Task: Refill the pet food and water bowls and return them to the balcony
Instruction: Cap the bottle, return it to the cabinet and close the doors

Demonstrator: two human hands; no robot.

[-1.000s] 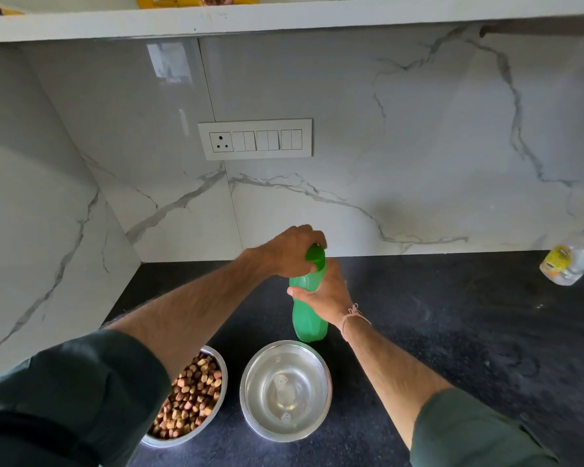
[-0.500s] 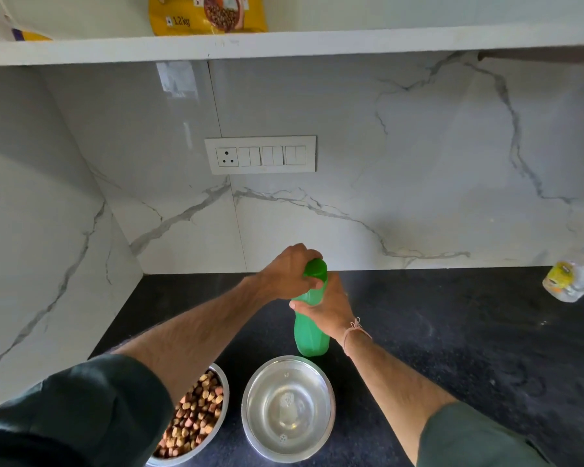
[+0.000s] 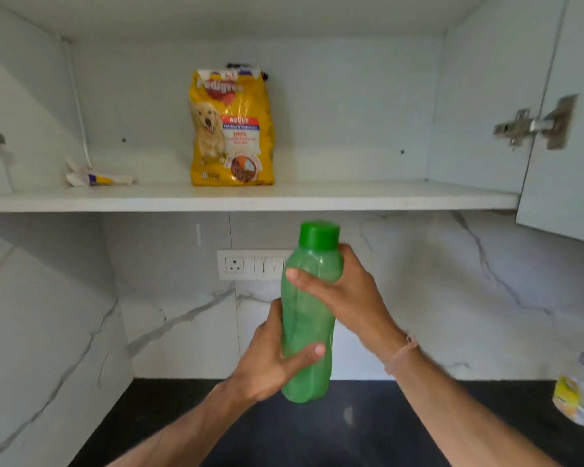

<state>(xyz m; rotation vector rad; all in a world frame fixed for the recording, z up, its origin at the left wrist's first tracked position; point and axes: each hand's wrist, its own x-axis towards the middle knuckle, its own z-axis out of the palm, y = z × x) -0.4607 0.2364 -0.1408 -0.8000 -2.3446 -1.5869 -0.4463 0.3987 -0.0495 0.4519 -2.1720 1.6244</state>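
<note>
Green bottle (image 3: 305, 318) capped, yellow food bag (image 3: 231, 129) shelved

- Centre: bottle (image 3: 309, 318) upright, held clear above countertop (image 3: 368, 433), in front of wall; covers R end of switch panel (image 3: 250, 264) behind it.
- L hand (image 3: 270, 358) grips bottle's lower half from L side; R hand (image 3: 344, 294) grips upper half from R side, just below cap (image 3: 319, 234).
- Above bottle: shelf (image 3: 351, 196) inside open cabinet.
- On shelf, centre-L: pet food bag (image 3: 231, 129), upright.
- On shelf, well L of bag: packet (image 3: 98, 178), lying flat.
- Upper R: cabinet door (image 3: 567, 183) swung open, hinge (image 3: 533, 124) at door/cabinet-side join.
- Far R on countertop, near wall: small bottle (image 3: 577, 396).
</note>
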